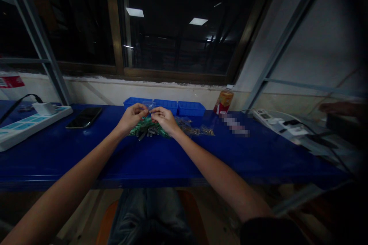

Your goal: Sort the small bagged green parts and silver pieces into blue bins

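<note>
Above the middle of the table, my left hand (133, 118) and my right hand (165, 120) meet fingertip to fingertip. Both are closed in a pinch on a small metal part (150, 112) with a brass glint; its exact kind is too small to make out. Just beneath them lies a heap of green pieces (147, 127), some with dark grey ends, partly hidden by my hands. To the right of my right hand, clear plastic bags (206, 130) hold small brass-coloured parts.
Blue bins (191, 108) line the back of the blue table (161, 160), before the window. A phone (84, 118) and a power strip (37, 122) lie left. A drink bottle (224, 101) stands right, near another power strip (276, 124). Another person's hand (333, 107) shows at far right.
</note>
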The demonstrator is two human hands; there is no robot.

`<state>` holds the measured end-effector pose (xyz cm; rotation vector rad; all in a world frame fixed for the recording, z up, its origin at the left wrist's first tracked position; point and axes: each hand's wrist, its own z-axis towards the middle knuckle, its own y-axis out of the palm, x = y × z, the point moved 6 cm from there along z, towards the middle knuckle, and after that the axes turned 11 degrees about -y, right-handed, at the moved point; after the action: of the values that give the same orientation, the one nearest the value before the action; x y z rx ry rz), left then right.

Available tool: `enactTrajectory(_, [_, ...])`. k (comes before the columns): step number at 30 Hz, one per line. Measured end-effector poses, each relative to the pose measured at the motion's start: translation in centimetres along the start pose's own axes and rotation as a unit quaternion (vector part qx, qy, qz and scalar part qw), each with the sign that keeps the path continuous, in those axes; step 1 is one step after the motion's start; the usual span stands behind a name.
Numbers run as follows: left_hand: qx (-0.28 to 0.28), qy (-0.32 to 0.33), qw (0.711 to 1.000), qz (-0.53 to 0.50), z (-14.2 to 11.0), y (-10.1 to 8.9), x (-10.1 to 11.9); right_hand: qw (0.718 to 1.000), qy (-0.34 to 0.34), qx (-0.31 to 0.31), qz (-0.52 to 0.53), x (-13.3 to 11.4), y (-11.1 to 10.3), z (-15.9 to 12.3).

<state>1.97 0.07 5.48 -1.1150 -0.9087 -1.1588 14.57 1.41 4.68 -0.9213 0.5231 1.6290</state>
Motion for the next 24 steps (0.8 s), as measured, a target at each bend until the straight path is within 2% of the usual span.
enactTrajectory(4, [-0.028, 0.037, 0.999, 0.006, 0.1, 0.5, 0.1, 0.995, -0.058, 0.026, -0.075, -0.2, -0.4, 0.2])
enactTrajectory(8, [-0.040, 0.041, 0.998, 0.023, 0.2, 0.8, 0.1, 0.985, -0.100, 0.031, -0.137, -0.3, -1.0, 0.4])
enactTrajectory(13, [-0.028, 0.034, 0.997, 0.058, -0.1, 0.8, 0.4, 0.974, -0.116, 0.013, -0.195, -0.8, -1.2, 0.4])
enactTrajectory(16, [-0.023, 0.034, 0.997, 0.065, -0.3, 0.8, 0.6, 0.954, -0.154, -0.002, -0.257, -1.4, -1.2, 0.3])
enactTrajectory(18, [-0.011, -0.005, 1.000, 0.024, -0.1, 0.5, 0.2, 0.931, -0.200, -0.008, -0.305, -2.1, -1.1, 0.1])
enactTrajectory(21, [-0.003, -0.125, 0.987, -0.098, 0.1, 0.2, -1.3, 0.895, -0.266, -0.027, -0.358, -3.0, -1.0, -0.3])
enactTrajectory(23, [-0.038, -0.186, 0.970, -0.152, 0.0, 0.7, -1.9, 0.878, -0.290, -0.047, -0.379, -3.3, -0.8, -0.5])
enactTrajectory(24, [-0.064, -0.193, 0.966, -0.159, -0.1, 1.0, -1.9, 0.872, -0.296, -0.055, -0.385, -3.4, -0.7, -0.6])
